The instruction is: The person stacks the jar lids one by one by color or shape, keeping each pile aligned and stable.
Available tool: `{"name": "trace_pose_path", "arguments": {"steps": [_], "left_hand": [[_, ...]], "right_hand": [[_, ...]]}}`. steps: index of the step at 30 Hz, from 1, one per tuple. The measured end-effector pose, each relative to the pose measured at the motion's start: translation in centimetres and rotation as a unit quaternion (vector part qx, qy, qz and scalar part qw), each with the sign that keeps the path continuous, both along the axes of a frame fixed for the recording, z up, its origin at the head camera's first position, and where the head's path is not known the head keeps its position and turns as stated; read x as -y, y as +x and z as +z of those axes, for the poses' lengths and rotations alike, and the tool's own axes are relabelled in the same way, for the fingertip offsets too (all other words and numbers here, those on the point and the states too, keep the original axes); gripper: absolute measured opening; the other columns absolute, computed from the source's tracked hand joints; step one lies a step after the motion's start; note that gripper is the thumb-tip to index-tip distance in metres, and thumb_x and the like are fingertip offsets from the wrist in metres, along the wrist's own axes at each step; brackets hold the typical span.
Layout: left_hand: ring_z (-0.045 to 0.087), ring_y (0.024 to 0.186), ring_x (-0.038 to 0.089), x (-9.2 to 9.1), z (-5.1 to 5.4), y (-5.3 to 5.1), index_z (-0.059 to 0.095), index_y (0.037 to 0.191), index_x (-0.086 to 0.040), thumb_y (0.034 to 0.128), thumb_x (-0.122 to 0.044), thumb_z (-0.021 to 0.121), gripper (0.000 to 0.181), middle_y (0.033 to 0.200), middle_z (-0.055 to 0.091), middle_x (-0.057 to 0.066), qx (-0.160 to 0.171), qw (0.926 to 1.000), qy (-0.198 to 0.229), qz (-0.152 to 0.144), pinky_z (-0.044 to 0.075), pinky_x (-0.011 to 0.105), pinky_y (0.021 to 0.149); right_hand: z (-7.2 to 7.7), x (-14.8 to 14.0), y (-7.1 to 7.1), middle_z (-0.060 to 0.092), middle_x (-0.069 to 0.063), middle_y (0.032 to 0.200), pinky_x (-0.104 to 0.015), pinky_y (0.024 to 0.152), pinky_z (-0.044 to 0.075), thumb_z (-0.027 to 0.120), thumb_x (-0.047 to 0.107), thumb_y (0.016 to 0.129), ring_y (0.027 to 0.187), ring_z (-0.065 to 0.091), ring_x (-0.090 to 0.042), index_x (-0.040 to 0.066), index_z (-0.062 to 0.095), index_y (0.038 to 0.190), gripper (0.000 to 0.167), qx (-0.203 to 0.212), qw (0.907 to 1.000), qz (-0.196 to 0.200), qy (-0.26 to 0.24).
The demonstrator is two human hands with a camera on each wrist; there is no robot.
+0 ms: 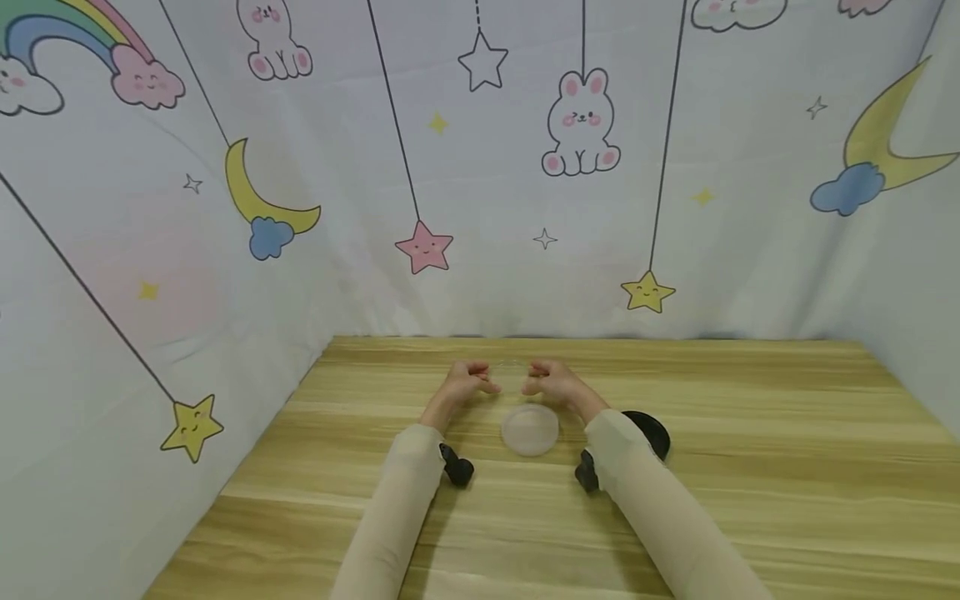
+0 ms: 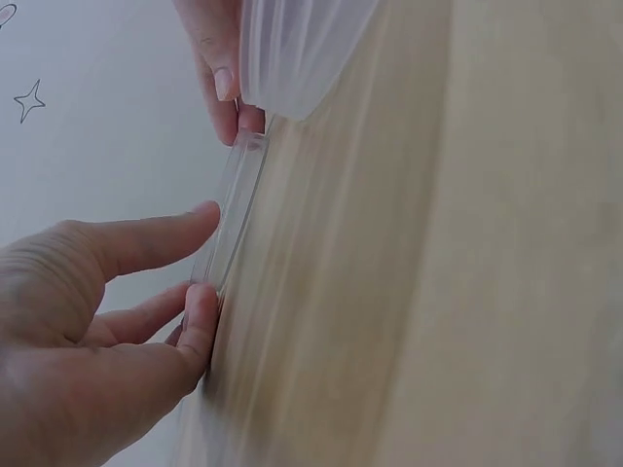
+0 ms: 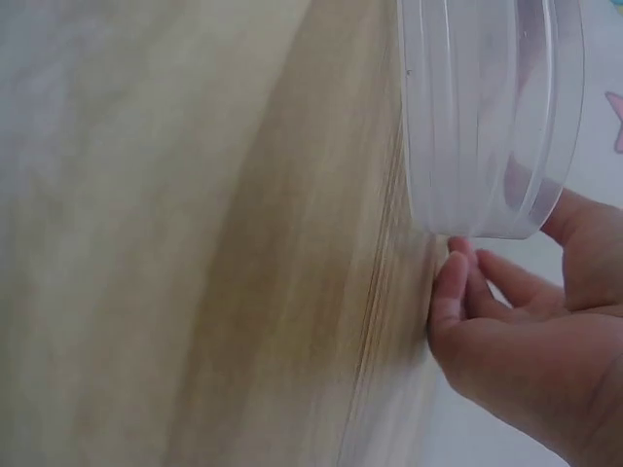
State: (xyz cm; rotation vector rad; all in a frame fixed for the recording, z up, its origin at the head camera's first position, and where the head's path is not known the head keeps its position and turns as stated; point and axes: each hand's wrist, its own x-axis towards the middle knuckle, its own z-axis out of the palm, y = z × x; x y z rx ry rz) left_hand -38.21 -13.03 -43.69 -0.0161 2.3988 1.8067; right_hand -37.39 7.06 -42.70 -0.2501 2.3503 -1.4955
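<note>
Both hands are at a shallow, round clear plastic lid low over the far part of the table. My left hand holds its left edge with thumb and fingers curled around the rim. On the opposite edge are the fingers of my right hand, partly hidden in the left wrist view. In the right wrist view, a translucent round tub hides the lid and part of the right hand. The tub stands on the table, nearer the body than the hands and between the forearms.
A round black object lies on the wooden table, partly covered by the right sleeve. Black camera mounts sit on both wrists. Behind the table's far edge hangs a white curtain printed with stars, moons and rabbits.
</note>
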Motion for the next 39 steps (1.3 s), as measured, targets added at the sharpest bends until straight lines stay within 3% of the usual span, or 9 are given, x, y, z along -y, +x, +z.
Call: {"name": "trace_pose_path", "arguments": {"steps": [4,7,14,15,23,33,39], "left_hand": [[0.054,0.105,0.019,-0.6,0.2,0.1,0.054,0.132,0.008,0.0757,0.011,0.074,0.059,0.131,0.058,0.022,0.003,0.9998,-0.005,0.017,0.045,0.027,0.093],[0.056,0.11,0.024,-0.6,0.1,0.1,0.056,0.13,0.008,0.0748,0.01,0.075,0.058,0.13,0.059,0.022,0.001,0.9997,-0.012,0.02,0.047,0.032,0.097],[0.058,0.119,0.03,0.2,0.1,0.2,0.057,0.131,0.005,0.0796,-0.004,0.077,0.056,0.13,0.06,0.02,-0.016,0.9998,0.0,-0.011,0.05,0.037,0.098],[0.055,0.124,0.034,0.1,0.3,0.4,0.054,0.133,0.006,0.0823,-0.002,0.073,0.055,0.135,0.056,0.022,-0.01,0.9999,-0.003,-0.009,0.049,0.041,0.1],[0.055,0.12,0.035,-0.8,1.5,1.0,0.05,0.136,0.006,0.0828,-0.009,0.075,0.06,0.137,0.051,0.025,-0.041,0.9984,-0.027,-0.029,0.051,0.038,0.09],[0.053,0.111,0.031,-1.2,2.3,2.7,0.051,0.132,0.004,0.0836,-0.016,0.076,0.059,0.132,0.052,0.024,-0.071,0.9955,-0.03,-0.054,0.049,0.046,0.092],[0.052,0.099,0.023,-1.2,3.2,4.5,0.051,0.13,0.002,0.084,-0.015,0.075,0.055,0.127,0.053,0.022,-0.084,0.9943,-0.019,-0.064,0.048,0.049,0.091]], "right_hand": [[-0.1,-0.1,0.0,0.033,-0.023,0.155,-0.047,0.118,0.03,0.062,0.009,0.094,0.144,0.033,-0.039,-0.005,0.026,0.151,0.069,0.004,1.0,-0.003,-0.005],[0.0,-0.1,0.0,0.033,-0.024,0.155,-0.048,0.118,0.03,0.06,0.008,0.094,0.144,0.032,-0.039,-0.006,0.026,0.151,0.068,0.007,0.9999,0.0,-0.01],[0.3,0.2,0.0,0.033,-0.027,0.154,-0.05,0.117,0.031,0.057,0.004,0.095,0.144,0.031,-0.04,-0.007,0.029,0.149,0.062,0.029,0.9981,-0.017,-0.052],[0.2,0.3,0.0,0.033,-0.027,0.153,-0.049,0.116,0.032,0.057,0.004,0.095,0.143,0.033,-0.04,-0.007,0.03,0.149,0.061,0.028,0.9978,-0.02,-0.057],[0.6,-0.5,0.3,0.034,-0.026,0.152,-0.05,0.116,0.032,0.06,0.006,0.093,0.141,0.034,-0.04,-0.004,0.033,0.148,0.063,-0.011,0.9954,-0.049,-0.081],[2.4,-2.6,2.2,0.035,-0.023,0.153,-0.051,0.113,0.034,0.062,0.014,0.095,0.136,0.037,-0.037,-0.001,0.035,0.149,0.062,-0.041,0.9972,-0.023,-0.058],[3.1,-3.3,3.5,0.037,-0.024,0.151,-0.049,0.111,0.037,0.063,0.015,0.095,0.132,0.041,-0.036,-0.001,0.036,0.148,0.061,-0.056,0.9968,-0.012,-0.056]]}}
